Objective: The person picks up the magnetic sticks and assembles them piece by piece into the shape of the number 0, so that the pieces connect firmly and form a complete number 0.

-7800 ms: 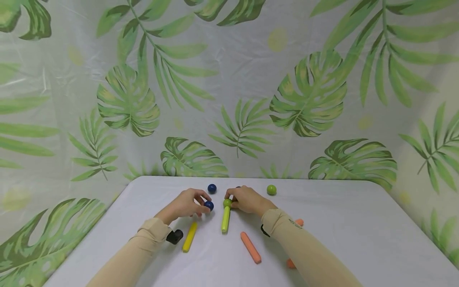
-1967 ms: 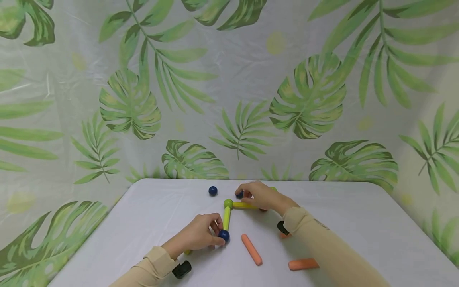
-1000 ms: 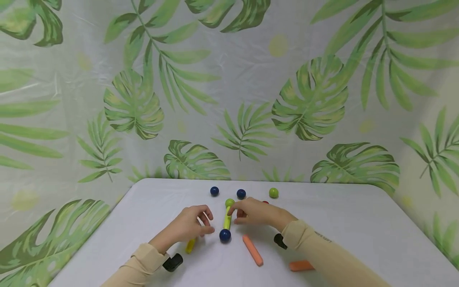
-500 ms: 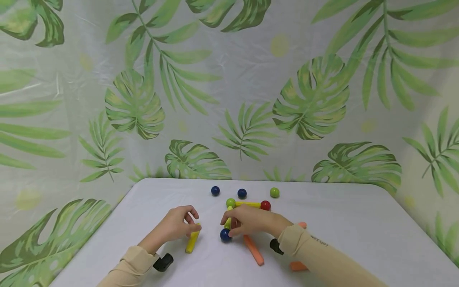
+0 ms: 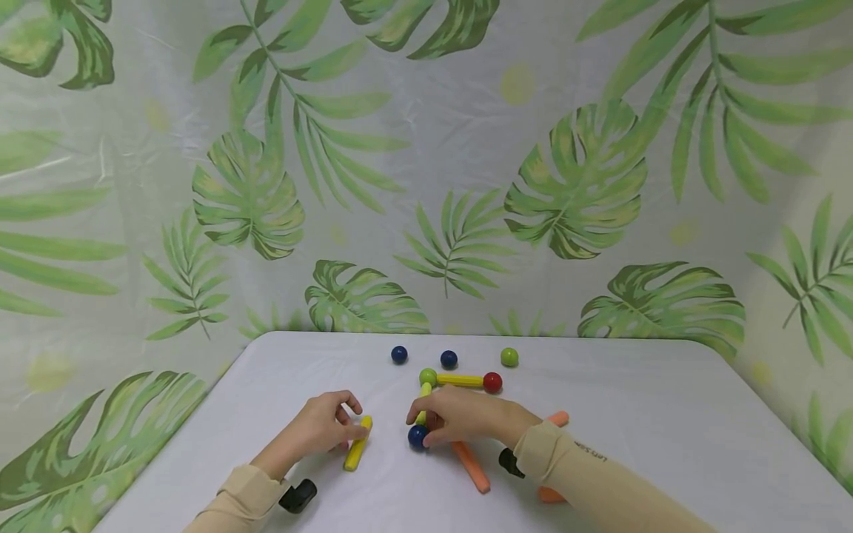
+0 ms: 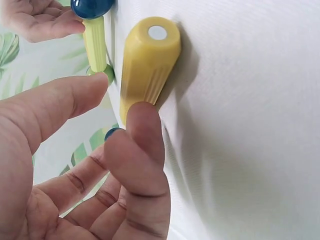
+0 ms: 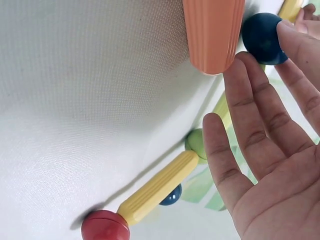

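Note:
My right hand [image 5: 466, 414] reaches over a light green rod [image 5: 425, 394] and pinches the dark blue ball [image 5: 417, 438] at its near end; the thumb presses the ball in the right wrist view. A green ball [image 5: 428, 377] joins that rod's far end to a yellow rod [image 5: 460, 380], which ends at a red ball [image 5: 492, 382]. My left hand [image 5: 323, 426] hovers around a loose yellow rod [image 5: 356, 453]. In the left wrist view, a gap shows between its thumb and the yellow rod [image 6: 145, 65], whose pale round end faces the camera.
Two blue balls [image 5: 399, 354] and a green ball [image 5: 509, 357] lie along the back of the white table [image 5: 666, 429]. An orange rod [image 5: 474, 470] lies beside the right hand; other orange pieces [image 5: 558, 419] are partly hidden under the right forearm.
My left hand has let go of the blue ball and moved left to the loose yellow rod. My right hand has come from the back down to that ball.

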`<control>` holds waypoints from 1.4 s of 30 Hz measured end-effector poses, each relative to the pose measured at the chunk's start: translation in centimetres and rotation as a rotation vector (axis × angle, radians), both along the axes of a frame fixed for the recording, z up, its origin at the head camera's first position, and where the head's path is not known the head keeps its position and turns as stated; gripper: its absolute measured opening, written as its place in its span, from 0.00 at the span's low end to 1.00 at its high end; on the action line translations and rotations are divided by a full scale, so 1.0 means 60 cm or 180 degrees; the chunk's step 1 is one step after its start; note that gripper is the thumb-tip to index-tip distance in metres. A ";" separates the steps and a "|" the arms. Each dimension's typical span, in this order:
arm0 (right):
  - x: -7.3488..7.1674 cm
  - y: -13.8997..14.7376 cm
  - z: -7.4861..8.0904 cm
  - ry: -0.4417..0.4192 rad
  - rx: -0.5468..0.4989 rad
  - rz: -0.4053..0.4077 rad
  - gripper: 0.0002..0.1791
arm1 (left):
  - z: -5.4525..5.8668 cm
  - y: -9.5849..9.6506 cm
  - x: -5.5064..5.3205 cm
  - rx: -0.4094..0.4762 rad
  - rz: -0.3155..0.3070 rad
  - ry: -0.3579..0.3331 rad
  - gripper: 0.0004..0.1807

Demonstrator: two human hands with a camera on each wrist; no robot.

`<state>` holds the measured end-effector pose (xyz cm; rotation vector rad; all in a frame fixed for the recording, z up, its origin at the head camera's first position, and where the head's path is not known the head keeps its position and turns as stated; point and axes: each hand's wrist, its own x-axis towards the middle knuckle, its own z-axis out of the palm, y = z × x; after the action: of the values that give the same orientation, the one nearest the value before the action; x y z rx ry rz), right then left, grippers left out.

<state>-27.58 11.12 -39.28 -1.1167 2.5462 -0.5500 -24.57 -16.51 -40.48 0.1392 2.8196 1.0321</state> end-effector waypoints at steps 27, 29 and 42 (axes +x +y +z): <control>0.001 -0.001 -0.004 0.0100 0.0016 0.0030 0.14 | -0.016 0.005 0.002 -0.0034 0.0060 -0.0060 0.16; 0.001 -0.001 -0.005 0.0102 0.0014 0.0025 0.15 | -0.015 0.005 0.003 -0.0034 0.0065 -0.0074 0.15; -0.003 -0.004 -0.008 0.0103 0.0023 0.0026 0.15 | -0.010 0.015 0.008 0.0013 0.0017 -0.0109 0.12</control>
<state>-27.75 10.87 -39.77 -1.1418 2.5678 -0.5245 -24.07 -15.62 -41.09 0.1135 2.7888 1.0313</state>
